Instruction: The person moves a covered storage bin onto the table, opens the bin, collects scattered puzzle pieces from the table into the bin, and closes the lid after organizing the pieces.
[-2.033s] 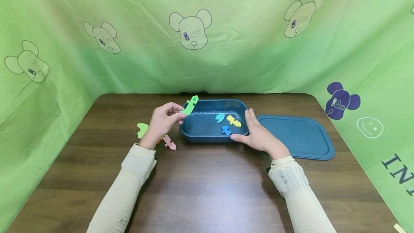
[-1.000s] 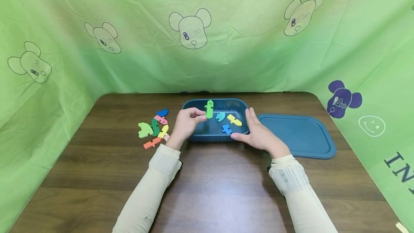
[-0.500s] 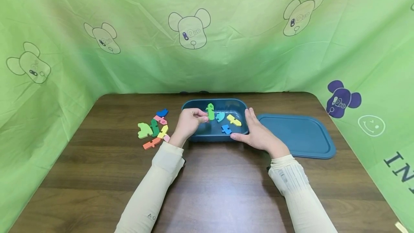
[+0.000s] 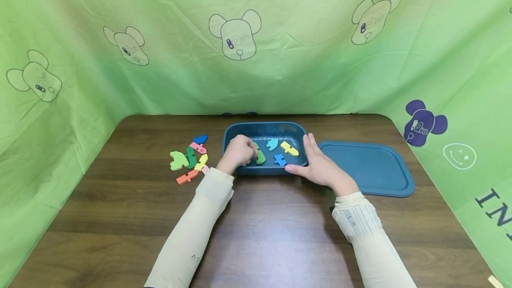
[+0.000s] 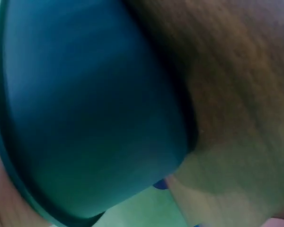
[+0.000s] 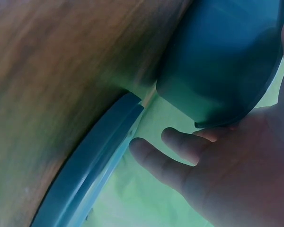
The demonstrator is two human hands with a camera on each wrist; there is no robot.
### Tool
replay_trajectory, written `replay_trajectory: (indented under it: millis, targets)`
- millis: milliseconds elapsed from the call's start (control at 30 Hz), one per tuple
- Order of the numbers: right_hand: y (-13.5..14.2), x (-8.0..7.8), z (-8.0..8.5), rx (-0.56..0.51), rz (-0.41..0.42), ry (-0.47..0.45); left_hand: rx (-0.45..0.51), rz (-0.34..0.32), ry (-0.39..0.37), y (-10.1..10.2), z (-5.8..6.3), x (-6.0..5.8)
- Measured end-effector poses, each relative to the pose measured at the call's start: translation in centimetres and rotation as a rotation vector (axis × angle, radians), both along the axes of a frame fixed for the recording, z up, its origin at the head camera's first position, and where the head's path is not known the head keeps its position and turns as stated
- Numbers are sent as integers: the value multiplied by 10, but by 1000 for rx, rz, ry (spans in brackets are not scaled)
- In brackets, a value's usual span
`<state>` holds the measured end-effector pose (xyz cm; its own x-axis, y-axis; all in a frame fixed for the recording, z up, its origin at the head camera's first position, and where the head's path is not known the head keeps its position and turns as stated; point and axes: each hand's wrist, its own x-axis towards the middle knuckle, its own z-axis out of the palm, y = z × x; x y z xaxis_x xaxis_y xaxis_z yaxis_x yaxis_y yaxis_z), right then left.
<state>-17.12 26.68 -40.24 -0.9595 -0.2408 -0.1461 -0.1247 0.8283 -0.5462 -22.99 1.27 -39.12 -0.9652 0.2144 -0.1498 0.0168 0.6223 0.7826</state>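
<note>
Green cloth (image 4: pixel 172 88) with printed animal heads is hanging around the brown wooden table (image 4: pixel 260 234), and toward the far side of it stands a dark blue box (image 4: pixel 268 171). Inside the left half of this box you have the green piece (image 4: pixel 260 157): it is flat, a little dark in the shadow, with a rounded near end, and your fingers are covering some of its left side. Its long axis goes from far to near with a small lean, so the near end points toward you and slightly right. Your left hand (image 4: pixel 241 149) reaches over the near left corner with curled fingers, the fingertips being at the green piece; whether they pinch it, one cannot tell. Your right hand (image 4: pixel 322 168) rests against the right end of the box, fingers almost straight and thumb spread apart, with nothing held in it.
</note>
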Motion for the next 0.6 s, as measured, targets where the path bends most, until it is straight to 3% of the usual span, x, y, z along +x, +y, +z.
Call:
replay_trajectory:
  millis: [100,267,367,467,600]
  targets:
    - [-1,0,0,-3,3,-3,34,38,78,-3,2,1]
    - [-3,0,2,-7,7,-5,303,111,208,-22,20,2]
    - [-2,-1,3,-9,4,-5,386,126,242,-43,34,4]
    - [-1,-1,2,-7,0,-8,356,119,278,-68,39,1]
    - [0,-1,2,-5,-2,-15,213,98,267,-100,32,-1]
